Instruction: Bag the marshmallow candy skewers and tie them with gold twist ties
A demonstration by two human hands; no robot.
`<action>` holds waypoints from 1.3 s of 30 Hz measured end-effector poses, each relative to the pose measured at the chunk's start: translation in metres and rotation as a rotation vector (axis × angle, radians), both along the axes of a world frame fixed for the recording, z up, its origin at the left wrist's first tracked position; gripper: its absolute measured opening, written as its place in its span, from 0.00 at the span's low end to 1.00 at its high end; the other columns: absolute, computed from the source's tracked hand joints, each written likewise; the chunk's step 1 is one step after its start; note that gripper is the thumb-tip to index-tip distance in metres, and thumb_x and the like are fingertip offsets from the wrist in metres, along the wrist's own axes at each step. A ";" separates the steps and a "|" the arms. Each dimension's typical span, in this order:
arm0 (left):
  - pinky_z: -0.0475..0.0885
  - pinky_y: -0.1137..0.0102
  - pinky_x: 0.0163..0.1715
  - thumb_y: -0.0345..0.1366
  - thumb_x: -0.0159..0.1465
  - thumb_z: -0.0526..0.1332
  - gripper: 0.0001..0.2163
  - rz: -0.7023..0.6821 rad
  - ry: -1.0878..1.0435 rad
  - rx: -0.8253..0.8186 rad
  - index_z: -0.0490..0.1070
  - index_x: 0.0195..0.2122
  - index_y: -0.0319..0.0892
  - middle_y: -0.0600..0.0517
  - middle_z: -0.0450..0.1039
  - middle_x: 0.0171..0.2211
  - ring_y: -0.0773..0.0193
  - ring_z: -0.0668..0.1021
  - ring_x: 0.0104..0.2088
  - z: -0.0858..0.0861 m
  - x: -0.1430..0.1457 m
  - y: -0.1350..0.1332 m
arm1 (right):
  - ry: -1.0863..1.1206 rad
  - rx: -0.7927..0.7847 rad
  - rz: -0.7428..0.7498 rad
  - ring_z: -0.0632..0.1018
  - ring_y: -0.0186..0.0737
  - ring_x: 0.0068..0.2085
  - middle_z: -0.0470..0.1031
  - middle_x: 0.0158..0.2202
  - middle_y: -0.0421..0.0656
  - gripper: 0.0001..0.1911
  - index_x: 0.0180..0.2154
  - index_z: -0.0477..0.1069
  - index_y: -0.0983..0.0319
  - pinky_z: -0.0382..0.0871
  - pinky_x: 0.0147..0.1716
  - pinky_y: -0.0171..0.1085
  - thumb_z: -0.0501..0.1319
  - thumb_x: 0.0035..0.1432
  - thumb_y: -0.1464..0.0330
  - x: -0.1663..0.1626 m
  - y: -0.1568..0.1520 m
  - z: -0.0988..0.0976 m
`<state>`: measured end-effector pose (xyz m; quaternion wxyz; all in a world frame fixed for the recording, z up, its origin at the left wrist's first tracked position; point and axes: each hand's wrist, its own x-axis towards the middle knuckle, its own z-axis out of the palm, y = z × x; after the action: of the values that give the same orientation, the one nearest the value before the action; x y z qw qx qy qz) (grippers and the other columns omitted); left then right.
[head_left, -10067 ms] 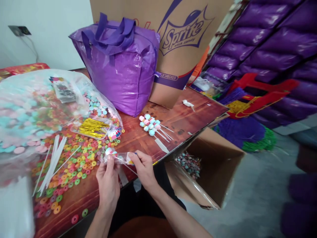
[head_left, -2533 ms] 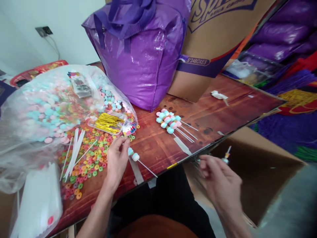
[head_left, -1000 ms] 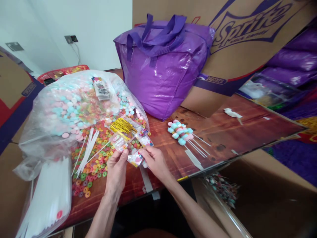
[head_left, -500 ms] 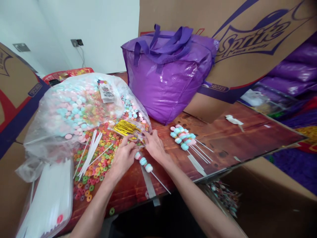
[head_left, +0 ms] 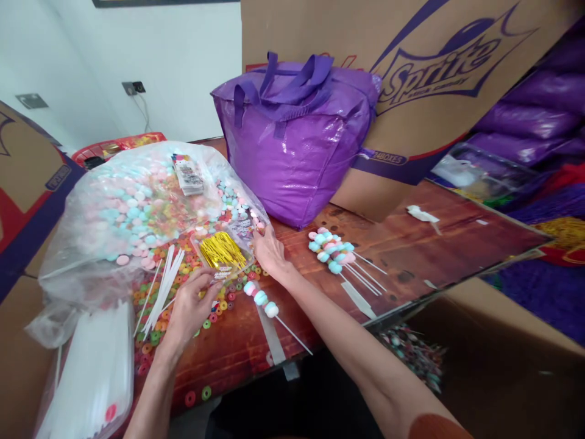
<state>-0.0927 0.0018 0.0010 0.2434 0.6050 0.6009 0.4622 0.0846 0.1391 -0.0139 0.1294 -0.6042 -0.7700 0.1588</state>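
Note:
A clear plastic packet of gold twist ties (head_left: 223, 251) lies on loose ring-shaped candies (head_left: 218, 310). At its near left corner, my left hand (head_left: 194, 300) has its fingers curled onto the plastic. My right hand (head_left: 270, 251) is at the packet's far right side, fingers bent together beside the large clear bag's edge; what its fingertips hold is hidden. Between my forearms lies a marshmallow skewer (head_left: 260, 297), its stick pointing toward me. Several more marshmallow skewers (head_left: 331, 249) are piled to the right. White sticks (head_left: 165, 286) rest on the candies left of the packet.
A large clear bag of pastel marshmallows (head_left: 123, 207) carries a small printed packet (head_left: 188, 175). White sticks fill a plastic bag (head_left: 89, 366) at the near left. A purple bag (head_left: 295, 152) and printed cardboard (head_left: 439, 79) stand behind. The table edge (head_left: 425, 305) runs along the right.
My left hand has moved left and toward me, and my right hand slightly away from me. The twist-tie packet is now turned and spread flatter. The view has shifted a little.

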 end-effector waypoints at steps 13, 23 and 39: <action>0.74 0.72 0.33 0.37 0.44 0.78 0.12 0.327 -1.197 -0.130 0.80 0.27 0.40 0.53 0.80 0.28 0.67 0.78 0.28 0.004 0.080 -0.025 | 1.043 -0.133 0.067 0.77 0.40 0.37 0.78 0.38 0.44 0.12 0.44 0.78 0.60 0.70 0.38 0.37 0.61 0.62 0.62 0.042 -0.122 0.016; 0.75 0.71 0.36 0.35 0.50 0.76 0.10 0.344 -1.418 -0.245 0.79 0.31 0.40 0.52 0.81 0.32 0.66 0.81 0.32 0.000 0.121 -0.025 | 1.252 -0.258 -0.162 0.62 0.31 0.24 0.61 0.19 0.34 0.20 0.19 0.62 0.61 0.55 0.25 0.33 0.63 0.58 0.61 0.050 -0.150 0.010; 0.75 0.72 0.38 0.40 0.52 0.75 0.11 0.329 -1.236 -0.143 0.78 0.31 0.42 0.54 0.80 0.33 0.67 0.80 0.35 -0.005 0.133 -0.036 | 1.231 -0.261 -0.158 0.55 0.30 0.24 0.51 0.20 0.33 0.24 0.19 0.54 0.60 0.50 0.24 0.33 0.61 0.59 0.57 0.074 -0.159 0.005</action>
<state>0.0407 -0.0338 -0.0038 0.5105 0.1093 0.4641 0.7156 0.1583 -0.0194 -0.0087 0.4851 -0.4678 -0.4820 0.5599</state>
